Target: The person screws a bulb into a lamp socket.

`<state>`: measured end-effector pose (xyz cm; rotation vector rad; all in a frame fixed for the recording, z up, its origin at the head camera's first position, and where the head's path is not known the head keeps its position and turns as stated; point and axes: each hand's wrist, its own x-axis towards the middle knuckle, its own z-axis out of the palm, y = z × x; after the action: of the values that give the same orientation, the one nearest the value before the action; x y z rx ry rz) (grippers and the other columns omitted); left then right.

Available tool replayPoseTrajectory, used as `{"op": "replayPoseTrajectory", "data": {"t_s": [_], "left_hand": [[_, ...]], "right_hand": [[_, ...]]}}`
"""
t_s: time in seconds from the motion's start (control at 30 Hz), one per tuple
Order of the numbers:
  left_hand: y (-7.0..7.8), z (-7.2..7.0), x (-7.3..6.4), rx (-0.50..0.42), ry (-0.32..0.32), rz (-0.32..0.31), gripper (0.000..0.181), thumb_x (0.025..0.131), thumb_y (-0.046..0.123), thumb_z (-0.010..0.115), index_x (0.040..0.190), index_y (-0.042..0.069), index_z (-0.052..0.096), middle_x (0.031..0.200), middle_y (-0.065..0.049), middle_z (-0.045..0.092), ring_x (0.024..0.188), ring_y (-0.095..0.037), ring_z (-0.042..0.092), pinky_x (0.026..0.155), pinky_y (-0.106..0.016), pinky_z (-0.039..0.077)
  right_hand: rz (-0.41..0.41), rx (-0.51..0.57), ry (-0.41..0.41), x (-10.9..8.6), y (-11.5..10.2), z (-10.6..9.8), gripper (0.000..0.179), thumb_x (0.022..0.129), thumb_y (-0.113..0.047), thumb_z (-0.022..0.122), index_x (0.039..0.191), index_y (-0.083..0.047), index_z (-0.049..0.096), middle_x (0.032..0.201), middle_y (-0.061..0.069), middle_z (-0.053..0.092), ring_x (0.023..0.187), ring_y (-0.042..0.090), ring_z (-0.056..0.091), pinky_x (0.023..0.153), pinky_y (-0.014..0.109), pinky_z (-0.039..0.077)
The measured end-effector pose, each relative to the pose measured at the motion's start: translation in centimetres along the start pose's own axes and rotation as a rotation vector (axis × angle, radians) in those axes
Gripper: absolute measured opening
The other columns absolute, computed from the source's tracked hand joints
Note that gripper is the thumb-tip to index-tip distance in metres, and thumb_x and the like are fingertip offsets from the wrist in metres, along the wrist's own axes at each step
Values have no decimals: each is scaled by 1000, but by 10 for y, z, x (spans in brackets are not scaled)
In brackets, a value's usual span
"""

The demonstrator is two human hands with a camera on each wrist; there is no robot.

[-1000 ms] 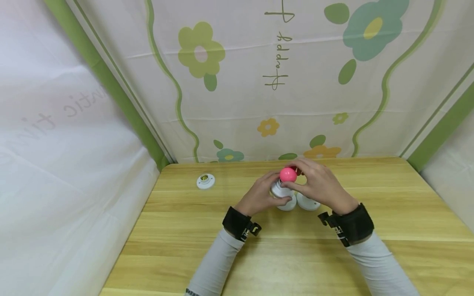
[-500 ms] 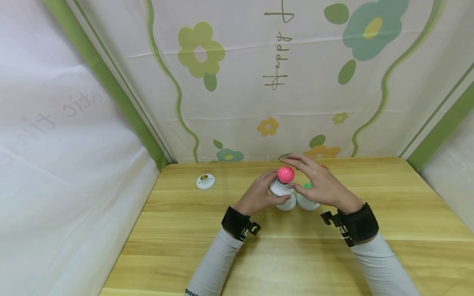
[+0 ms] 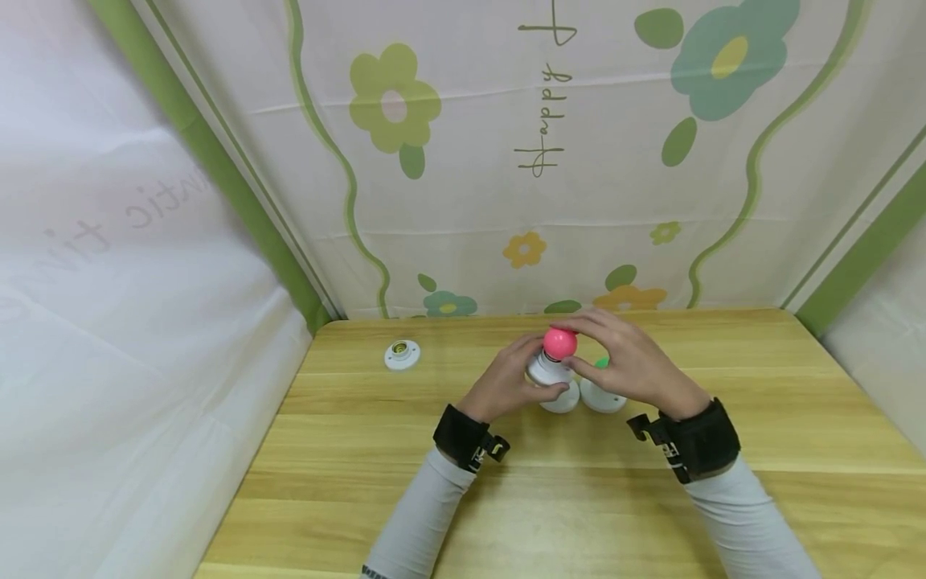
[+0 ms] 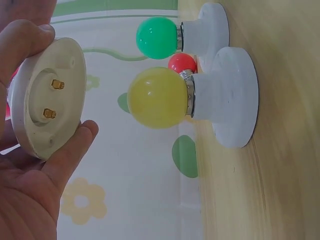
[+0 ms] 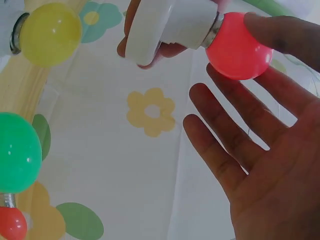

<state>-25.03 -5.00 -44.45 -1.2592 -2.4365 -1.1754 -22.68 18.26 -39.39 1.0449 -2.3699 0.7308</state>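
Note:
My left hand (image 3: 502, 382) grips a white lamp holder (image 3: 547, 371) by its round base, held up off the table. Two brass contacts show on the underside of that lamp holder (image 4: 52, 100) in the left wrist view. A pink light bulb (image 3: 560, 343) sits in its socket, with some metal base visible at the neck. My right hand (image 3: 629, 358) pinches this bulb (image 5: 240, 47) between thumb and forefinger, the other fingers spread. Close by, a yellow bulb (image 4: 159, 97) and a green bulb (image 4: 157, 37) stand in white lamp holders on the table.
Behind those two, a red bulb (image 4: 182, 62) is partly hidden, its metal screw base showing. A bare lamp holder (image 3: 401, 355) lies at the back left of the wooden table (image 3: 550, 498). A flower-printed cloth (image 3: 463, 185) hangs along the table's back edge.
My right hand opened off the pink bulb half a second ago and now has its thumb and fingers on it again. The left hand and lamp holder have barely moved.

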Motion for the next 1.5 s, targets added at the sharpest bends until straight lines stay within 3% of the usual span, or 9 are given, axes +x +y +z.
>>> {"op": "replayPoseTrajectory", "data": {"t_s": [0.2, 0.43, 0.63, 0.77, 0.97, 1.07, 1.17, 1.3, 1.5], "left_hand": [[0, 1, 0, 3, 8, 17, 70, 89, 18, 88, 149, 3, 54, 146, -13, 62, 126, -24, 68, 106, -24, 56], [1, 1, 0, 0, -1, -2, 71, 89, 18, 88, 150, 4, 54, 148, -12, 62, 127, -24, 67, 106, -22, 56], [1, 2, 0, -17, -8, -23, 70, 90, 18, 88, 150, 5, 54, 148, -11, 61, 127, -24, 66, 105, -22, 56], [2, 2, -1, -31, -11, -32, 70, 90, 17, 87, 150, 6, 54, 149, -10, 61, 128, -23, 66, 107, -23, 55], [2, 2, -1, -40, -21, -40, 71, 91, 20, 87, 152, 8, 52, 149, -9, 61, 129, -21, 65, 109, -25, 54], [2, 2, -1, -50, -29, -36, 71, 92, 20, 86, 153, 9, 51, 150, -8, 60, 130, -21, 65, 110, -24, 53], [2, 1, 0, -59, -36, -32, 73, 92, 19, 86, 154, 10, 49, 151, -8, 59, 131, -20, 64, 111, -24, 52], [3, 2, 0, -68, -40, -25, 74, 92, 18, 86, 155, 10, 48, 151, -7, 59, 131, -20, 64, 112, -24, 52], [3, 2, -1, -42, -37, -16, 75, 93, 21, 86, 156, 10, 47, 152, -8, 59, 132, -18, 64, 111, -23, 52]], "right_hand": [[23, -51, 32, 1, -1, 1, 52, 83, -23, 93, 128, -10, 71, 116, 2, 71, 103, 24, 70, 84, 47, 62], [80, -93, 21, 2, -4, 3, 50, 84, -32, 92, 123, -10, 71, 109, 1, 71, 99, 21, 71, 78, 42, 62], [150, -86, -36, 2, -3, 2, 51, 88, -37, 89, 127, -12, 69, 109, 0, 72, 100, 22, 71, 78, 42, 61], [174, -54, -70, 1, -3, -1, 58, 90, -39, 87, 137, -12, 66, 115, 1, 71, 107, 25, 71, 83, 47, 61], [97, 40, -75, -1, -3, -5, 65, 92, -21, 85, 151, -13, 57, 138, 7, 68, 117, 29, 69, 95, 56, 60], [55, 88, -85, -1, -3, -5, 64, 93, -8, 79, 153, -14, 57, 149, 10, 64, 128, 32, 65, 111, 64, 50], [43, 109, -90, -1, -3, -5, 60, 92, -2, 76, 149, -15, 61, 150, 8, 64, 136, 34, 61, 117, 69, 41], [31, 105, -77, -2, -2, -3, 55, 91, -1, 77, 143, -13, 66, 145, 9, 67, 132, 32, 64, 109, 64, 52], [22, 76, -47, -2, -3, -2, 52, 90, -7, 82, 140, -11, 68, 142, 10, 69, 128, 32, 68, 108, 61, 54]]}}
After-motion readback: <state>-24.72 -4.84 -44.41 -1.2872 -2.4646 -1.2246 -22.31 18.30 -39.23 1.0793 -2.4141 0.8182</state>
